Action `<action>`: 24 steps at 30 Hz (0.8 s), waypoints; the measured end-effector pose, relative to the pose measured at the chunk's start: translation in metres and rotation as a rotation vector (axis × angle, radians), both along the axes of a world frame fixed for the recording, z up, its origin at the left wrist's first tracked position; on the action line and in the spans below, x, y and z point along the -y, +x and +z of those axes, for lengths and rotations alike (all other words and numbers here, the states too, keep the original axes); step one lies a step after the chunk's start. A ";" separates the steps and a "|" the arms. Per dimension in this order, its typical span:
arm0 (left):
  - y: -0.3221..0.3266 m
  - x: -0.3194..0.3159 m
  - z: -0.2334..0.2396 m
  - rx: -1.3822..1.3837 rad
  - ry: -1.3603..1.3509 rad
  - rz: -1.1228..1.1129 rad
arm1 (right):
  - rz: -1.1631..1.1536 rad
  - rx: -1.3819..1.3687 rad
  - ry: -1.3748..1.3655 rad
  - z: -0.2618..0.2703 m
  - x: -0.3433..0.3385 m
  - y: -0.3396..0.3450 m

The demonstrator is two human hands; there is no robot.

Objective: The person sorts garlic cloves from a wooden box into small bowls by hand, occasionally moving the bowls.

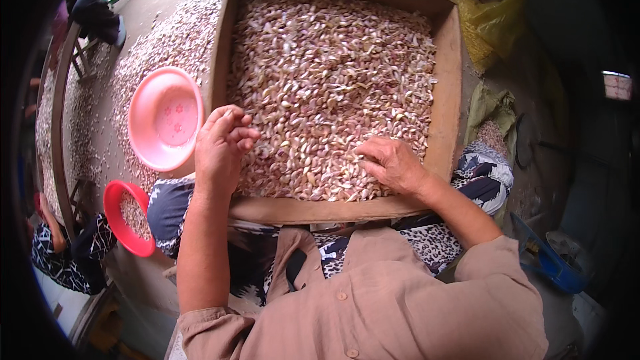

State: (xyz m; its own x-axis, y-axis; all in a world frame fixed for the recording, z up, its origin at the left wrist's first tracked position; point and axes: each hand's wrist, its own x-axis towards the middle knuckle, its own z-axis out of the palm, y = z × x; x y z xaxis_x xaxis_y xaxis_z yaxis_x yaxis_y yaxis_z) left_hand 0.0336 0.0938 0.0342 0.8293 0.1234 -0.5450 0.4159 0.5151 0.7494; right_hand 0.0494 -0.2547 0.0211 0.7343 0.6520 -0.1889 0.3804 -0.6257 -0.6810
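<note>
A large wooden tray lies before me, its bottom covered with unpeeled garlic cloves. Raised over the tray's left wall, my left hand has its fingers curled towards the palm; whether something small is between them cannot be told. My right hand rests low on the cloves near the front right corner, thumb and forefinger close together at a pale clove; a firm hold is not clear. Just left of my left hand stands a pink plastic basin with a flower print and little in it.
A red basin with cloves stands at the lower left. Cloves are spread over the floor. Two other people's legs and arms show at the left, by a wooden frame. At right are a yellow sack, a green sack and a blue plastic object.
</note>
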 end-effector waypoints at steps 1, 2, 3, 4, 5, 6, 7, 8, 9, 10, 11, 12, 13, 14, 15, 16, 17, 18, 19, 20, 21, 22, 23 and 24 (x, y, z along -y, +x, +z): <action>0.002 0.003 -0.003 -0.019 0.024 -0.019 | 0.016 0.050 -0.076 0.001 0.011 0.008; 0.003 0.006 -0.006 -0.036 0.057 -0.027 | 0.032 0.098 -0.153 0.004 0.022 0.018; 0.005 0.009 -0.008 -0.056 0.084 -0.042 | 0.050 0.148 -0.227 0.007 0.035 0.029; 0.005 0.011 -0.008 -0.078 0.116 -0.054 | 0.007 0.190 -0.184 0.003 0.049 0.040; 0.006 0.013 -0.009 -0.100 0.149 -0.066 | -0.077 0.181 -0.176 0.002 0.064 0.053; 0.007 0.016 -0.012 -0.108 0.191 -0.065 | -0.161 0.164 -0.164 0.002 0.077 0.063; 0.007 0.015 -0.014 -0.119 0.233 -0.068 | -0.244 0.145 -0.147 0.003 0.082 0.072; 0.006 0.013 -0.018 -0.129 0.275 -0.072 | -0.270 0.146 -0.114 0.004 0.085 0.079; 0.007 0.012 -0.020 -0.137 0.317 -0.078 | -0.299 0.148 -0.081 0.009 0.083 0.085; 0.007 0.013 -0.022 -0.138 0.369 -0.082 | -0.328 0.150 -0.052 0.011 0.082 0.089; 0.006 0.013 -0.026 -0.124 0.411 -0.089 | -0.316 0.180 -0.041 0.009 0.082 0.094; 0.005 0.014 -0.029 -0.108 0.447 -0.094 | -0.301 0.213 -0.035 0.008 0.082 0.100; 0.004 0.014 -0.032 -0.091 0.482 -0.099 | -0.286 0.246 -0.030 0.006 0.083 0.105; 0.002 0.014 -0.034 -0.083 0.509 -0.101 | -0.310 0.272 0.011 0.001 0.085 0.109; 0.001 0.017 -0.036 -0.075 0.532 -0.097 | -0.327 0.266 0.002 -0.001 0.087 0.112; 0.001 0.019 -0.039 -0.067 0.554 -0.093 | -0.343 0.260 -0.007 -0.003 0.088 0.115; 0.000 0.020 -0.045 -0.022 0.578 -0.096 | -0.359 0.253 -0.017 -0.004 0.089 0.117; -0.001 0.022 -0.050 0.022 0.607 -0.097 | -0.346 0.255 -0.067 -0.006 0.089 0.116; -0.003 0.022 -0.055 0.064 0.636 -0.097 | -0.335 0.281 -0.104 -0.007 0.089 0.116; -0.005 0.023 -0.061 0.081 0.677 -0.078 | -0.322 0.306 -0.140 -0.008 0.086 0.115; -0.005 0.025 -0.064 0.101 0.722 -0.104 | -0.312 0.330 -0.179 -0.010 0.086 0.114; -0.005 0.025 -0.066 0.119 0.768 -0.130 | -0.285 0.371 -0.235 -0.013 0.086 0.111; -0.006 0.025 -0.068 0.138 0.814 -0.155 | -0.258 0.412 -0.289 -0.017 0.086 0.108; -0.005 0.027 -0.066 0.119 0.826 -0.161 | -0.231 0.457 -0.344 -0.018 0.085 0.107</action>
